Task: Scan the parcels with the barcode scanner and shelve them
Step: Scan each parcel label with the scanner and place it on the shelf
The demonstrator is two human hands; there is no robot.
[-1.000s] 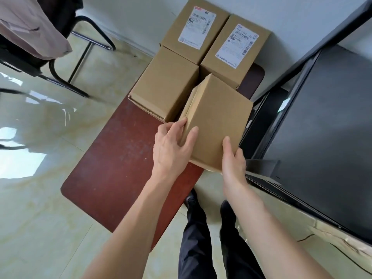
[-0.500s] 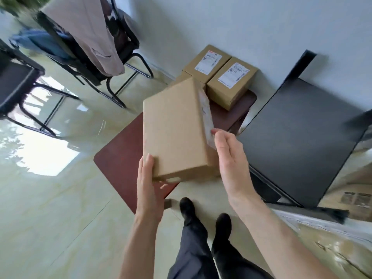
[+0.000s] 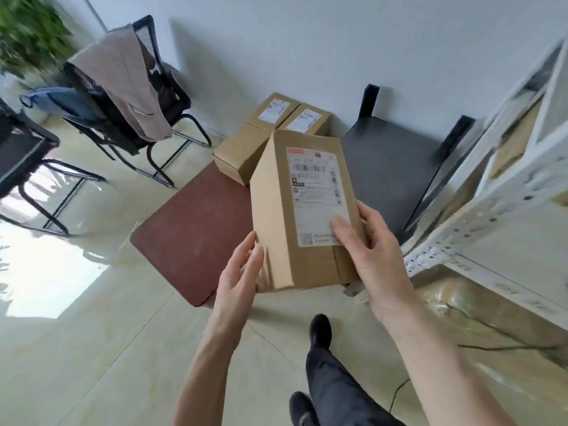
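Change: since half a second ago the held parcel [image 3: 304,210] has turned so that its white shipping label [image 3: 318,195] now faces up toward the camera; before, a plain brown face was uppermost and the label sat on the side
Held parcel: a brown cardboard box lifted clear of the floor, above the near edge of the dark red board [image 3: 196,232], long axis running away from the person, far end tilted up
Left hand [image 3: 238,278]: fingers straight and close together, laid flat against the parcel's left side near its lower corner, supporting it without curling round
Right hand [image 3: 373,259]: grips the parcel's near right corner, thumb pressed on the lower part of the label, the other fingers wrapped round the right edge
Other parcels: three boxes lie on the far end of the red board by the wall; the plain one [image 3: 239,155] is nearest, and two labelled ones [image 3: 273,113] [image 3: 307,119] sit side by side behind it, touching
Shelving: a dark grey shelf board [image 3: 387,167] lies just right of the parcels; a white metal rack [image 3: 498,204] stands at the right edge
Surroundings: black chairs [image 3: 129,118] on the left, one with a beige garment [image 3: 129,84] draped over its back; glossy pale tiled floor [image 3: 92,333]
Scanner: not in view
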